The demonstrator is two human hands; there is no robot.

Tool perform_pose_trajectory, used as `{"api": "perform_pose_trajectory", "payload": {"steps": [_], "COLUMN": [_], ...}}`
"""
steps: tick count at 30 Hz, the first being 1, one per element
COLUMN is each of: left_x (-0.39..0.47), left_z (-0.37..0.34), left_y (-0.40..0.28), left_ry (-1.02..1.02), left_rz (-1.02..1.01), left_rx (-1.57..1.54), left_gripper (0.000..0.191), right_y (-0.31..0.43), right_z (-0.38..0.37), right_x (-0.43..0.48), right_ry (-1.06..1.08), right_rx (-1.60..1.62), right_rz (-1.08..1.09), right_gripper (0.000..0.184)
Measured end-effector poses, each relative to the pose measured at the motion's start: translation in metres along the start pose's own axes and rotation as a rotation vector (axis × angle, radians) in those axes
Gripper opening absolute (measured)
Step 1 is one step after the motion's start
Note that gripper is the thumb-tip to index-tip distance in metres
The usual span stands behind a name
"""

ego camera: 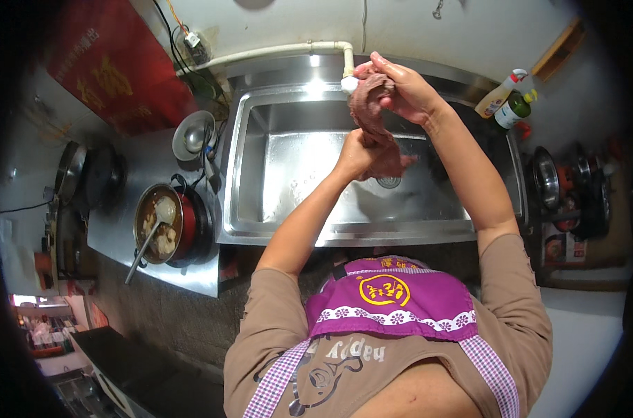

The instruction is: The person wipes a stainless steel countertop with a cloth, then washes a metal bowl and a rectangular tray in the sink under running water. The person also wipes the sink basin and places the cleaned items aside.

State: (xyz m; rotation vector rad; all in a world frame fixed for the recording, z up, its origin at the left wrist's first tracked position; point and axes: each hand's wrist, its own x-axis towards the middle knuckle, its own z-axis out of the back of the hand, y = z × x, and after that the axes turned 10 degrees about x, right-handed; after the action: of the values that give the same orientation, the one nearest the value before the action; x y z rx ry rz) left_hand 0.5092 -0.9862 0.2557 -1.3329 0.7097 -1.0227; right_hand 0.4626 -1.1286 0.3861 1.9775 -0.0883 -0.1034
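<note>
A long, limp piece of reddish-brown meat hangs above the stainless-steel sink. My left hand is closed around its lower part, and a loose end dangles past the fist over the drain. Higher up, by the white tap outlet, my right hand grips the upper end between thumb and fingers. Wetness shows on the right hand. Whether water is running from the tap cannot be made out. Droplets lie on the basin floor.
Left of the sink, a steel pot of brown liquid and pale pieces holds a ladle, its handle jutting past the rim. Bowls stand behind it. A spray bottle and green pump bottle occupy the back right corner.
</note>
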Motion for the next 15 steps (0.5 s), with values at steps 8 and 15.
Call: {"api": "perform_pose_trajectory", "payload": {"steps": [8, 15], "left_x": [-0.004, -0.022], "left_z": [0.006, 0.052], "left_y": [-0.018, 0.005], "left_ry": [-0.145, -0.053], "left_rz": [0.056, 0.335], "left_rx": [-0.587, -0.357], "left_gripper": [0.032, 0.035], "right_y": [-0.060, -0.108], "right_z": [0.029, 0.063], "right_x": [-0.046, -0.058], "right_ry": [-0.146, -0.247], "right_rx": [-0.757, -0.094], "right_rz": [-0.001, 0.103], "right_gripper": [0.062, 0.028]}}
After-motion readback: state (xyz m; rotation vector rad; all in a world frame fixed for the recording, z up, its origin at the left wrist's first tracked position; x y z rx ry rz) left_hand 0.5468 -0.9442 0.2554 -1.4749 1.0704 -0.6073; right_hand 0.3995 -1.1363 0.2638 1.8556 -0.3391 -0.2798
